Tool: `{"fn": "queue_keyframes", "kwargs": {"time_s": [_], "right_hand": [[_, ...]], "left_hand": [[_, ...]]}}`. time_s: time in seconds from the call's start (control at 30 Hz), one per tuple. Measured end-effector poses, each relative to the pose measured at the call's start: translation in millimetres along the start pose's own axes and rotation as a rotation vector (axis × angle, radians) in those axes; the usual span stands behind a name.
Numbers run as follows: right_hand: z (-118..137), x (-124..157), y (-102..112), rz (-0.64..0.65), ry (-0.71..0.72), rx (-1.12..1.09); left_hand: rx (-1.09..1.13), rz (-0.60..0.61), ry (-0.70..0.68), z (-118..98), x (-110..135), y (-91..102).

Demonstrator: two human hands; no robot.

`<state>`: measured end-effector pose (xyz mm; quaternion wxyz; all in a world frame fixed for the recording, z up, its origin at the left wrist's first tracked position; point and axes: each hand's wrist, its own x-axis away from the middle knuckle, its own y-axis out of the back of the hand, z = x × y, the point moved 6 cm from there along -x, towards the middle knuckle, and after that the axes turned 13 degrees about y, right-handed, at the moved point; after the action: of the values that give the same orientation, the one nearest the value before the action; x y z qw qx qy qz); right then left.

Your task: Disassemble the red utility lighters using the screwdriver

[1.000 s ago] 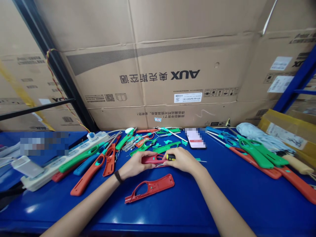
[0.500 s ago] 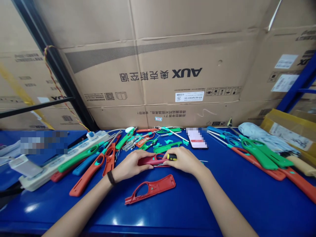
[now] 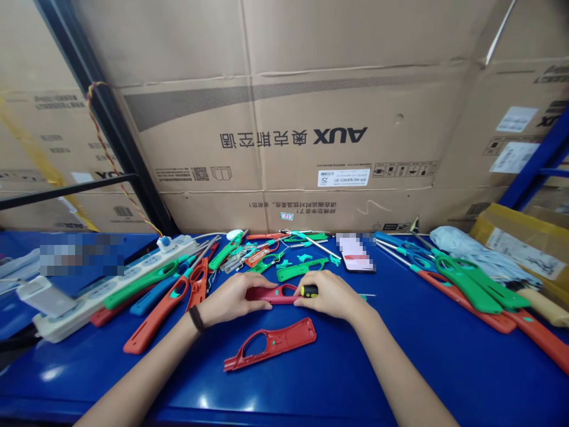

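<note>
Between my hands is a red gas lighter body (image 3: 275,295) with an oval trigger opening and a small green part. My left hand (image 3: 235,296), with a dark band at the wrist, is closed around its left end. My right hand (image 3: 331,293) is closed on a screwdriver (image 3: 308,291) with a yellow and black handle, while its fingertips touch the lighter's right end. A thin shaft pokes out beyond the right hand's far side. In front of both hands lies a separate red lighter shell half (image 3: 273,344), inner side up.
To the left, several lighters (image 3: 153,320) rest against a white power strip (image 3: 84,308). Lighter parts (image 3: 267,252) and a phone (image 3: 356,255) lie behind my hands. More lighters (image 3: 466,284) are piled at right. A large cardboard box (image 3: 284,89) stands behind the blue table (image 3: 338,379).
The red lighter body has turned upward and lies more level, its trigger opening showing more clearly. Both hands keep their grip. The view has shifted slightly.
</note>
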<state>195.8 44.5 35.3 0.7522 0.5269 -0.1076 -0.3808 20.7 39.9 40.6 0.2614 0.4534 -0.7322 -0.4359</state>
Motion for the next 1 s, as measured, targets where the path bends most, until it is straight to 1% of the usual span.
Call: {"fn": "queue_keyframes", "kwargs": {"time_s": [0.2,0.37,0.57,0.67,0.77,0.9,1.0], "right_hand": [[6,0,2,-0.020,-0.025,0.037],[7,-1,1,-0.017,-0.047,0.059],[7,-3,0,-0.034,-0.011,0.049],[10,-4,-2,-0.025,0.008,0.041],[14,-5,-3,-0.027,0.031,0.057],[16,-6,-6,-0.016,0.055,0.059],[15,-6,-7,-0.011,0.044,0.056]], "left_hand": [[-0.090,0.012,0.042,10,4,8.4],[-0.105,0.026,0.038,15,4,9.4],[0.087,0.020,0.093,26,5,13.8],[0.174,0.043,0.108,27,6,13.4],[0.208,0.047,0.113,27,7,14.0],[0.122,0.032,0.082,25,8,16.0],[0.044,0.017,0.051,23,8,16.5]]}}
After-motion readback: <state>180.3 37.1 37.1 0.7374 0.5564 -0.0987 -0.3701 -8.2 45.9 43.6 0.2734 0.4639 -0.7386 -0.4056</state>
